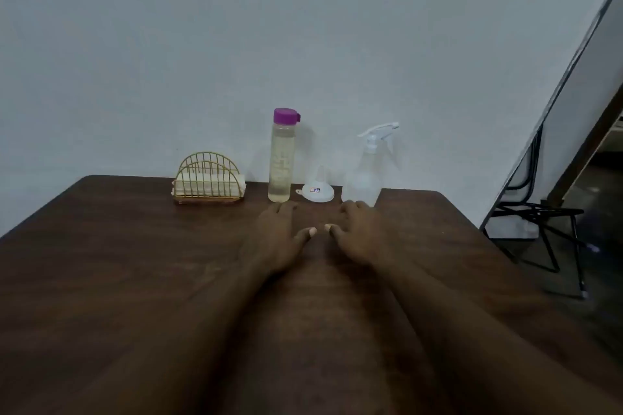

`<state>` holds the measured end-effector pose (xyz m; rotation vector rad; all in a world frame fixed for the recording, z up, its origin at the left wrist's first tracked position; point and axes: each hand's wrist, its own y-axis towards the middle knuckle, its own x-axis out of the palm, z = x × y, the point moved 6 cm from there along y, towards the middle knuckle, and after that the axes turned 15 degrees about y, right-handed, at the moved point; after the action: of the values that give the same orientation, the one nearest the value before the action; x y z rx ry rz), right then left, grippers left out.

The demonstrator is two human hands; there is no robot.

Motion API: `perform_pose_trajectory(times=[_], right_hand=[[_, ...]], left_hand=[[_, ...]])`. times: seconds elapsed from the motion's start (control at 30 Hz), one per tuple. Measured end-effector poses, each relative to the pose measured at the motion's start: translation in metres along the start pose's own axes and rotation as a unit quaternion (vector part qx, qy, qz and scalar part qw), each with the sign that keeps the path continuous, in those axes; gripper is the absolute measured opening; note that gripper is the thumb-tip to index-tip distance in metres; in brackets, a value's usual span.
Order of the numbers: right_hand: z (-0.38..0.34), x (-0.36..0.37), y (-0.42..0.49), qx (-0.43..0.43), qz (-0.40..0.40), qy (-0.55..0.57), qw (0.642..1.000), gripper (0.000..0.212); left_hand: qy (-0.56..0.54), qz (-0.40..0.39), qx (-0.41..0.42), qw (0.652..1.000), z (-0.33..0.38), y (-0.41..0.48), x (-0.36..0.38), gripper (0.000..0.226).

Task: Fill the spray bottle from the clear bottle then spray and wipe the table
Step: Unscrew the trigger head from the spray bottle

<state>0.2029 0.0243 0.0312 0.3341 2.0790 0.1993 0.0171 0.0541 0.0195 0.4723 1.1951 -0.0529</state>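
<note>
Head view: the left hand [278, 234] and the right hand [359, 234] lie palm down on the dark wood tabletop [118, 263], side by side. The fingers are extended and relaxed and grasp nothing. The thumbs point toward each other with a small gap between the tips. Both forearms run back toward the camera.

Just beyond the left hand's fingertips stands the clear bottle [279, 165]. It is upright, closed with a purple cap [286, 115], and filled nearly to the top with pale yellowish liquid. Beyond the gap between the two hands, a white funnel [318, 192] rests wide end down, spout up.

Directly beyond the right hand's fingertips stands the spray bottle [365, 178], upright, with its white trigger head fitted. Whether the fingertips touch its base cannot be told, and its fill level is not legible.

Further out past the left hand, a gold wire holder [209, 178] sits on the tabletop with folded white cloths [188, 184] in it. All four items stand along the far edge, against a plain wall [303, 27]. Well out past the right hand, off the tabletop, is a black metal stand [546, 222].
</note>
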Motion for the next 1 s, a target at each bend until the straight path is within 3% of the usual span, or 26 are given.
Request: perform_pose_trajectory(times=[0.17, 0.3, 0.43, 0.57, 0.77, 1.0], right_hand=[[0.008, -0.034, 0.026, -0.007, 0.166, 0.008, 0.986, 0.033], [0.019, -0.056, 0.051, 0.041, 0.229, 0.041, 0.972, 0.046], [0.036, -0.058, 0.079, 0.106, 0.217, 0.102, 0.965, 0.062], [0.049, -0.046, 0.095, 0.138, 0.159, 0.150, 0.966, 0.057], [0.054, -0.036, 0.098, 0.118, 0.166, 0.162, 0.966, 0.043], [0.048, -0.038, 0.083, 0.101, 0.158, 0.178, 0.966, 0.039]], left_hand=[[-0.014, 0.006, 0.029, 0.999, 0.027, 0.040, 0.016, 0.072], [-0.030, 0.024, 0.039, 0.998, 0.045, 0.071, 0.024, 0.070], [-0.020, -0.004, 0.045, 0.999, 0.054, 0.096, 0.041, 0.065], [-0.002, -0.061, 0.039, 0.997, 0.057, 0.117, 0.061, 0.070], [0.058, -0.091, 0.035, 0.994, 0.050, 0.137, 0.079, 0.081], [0.070, -0.071, 0.064, 0.993, 0.050, 0.117, 0.070, 0.076]])
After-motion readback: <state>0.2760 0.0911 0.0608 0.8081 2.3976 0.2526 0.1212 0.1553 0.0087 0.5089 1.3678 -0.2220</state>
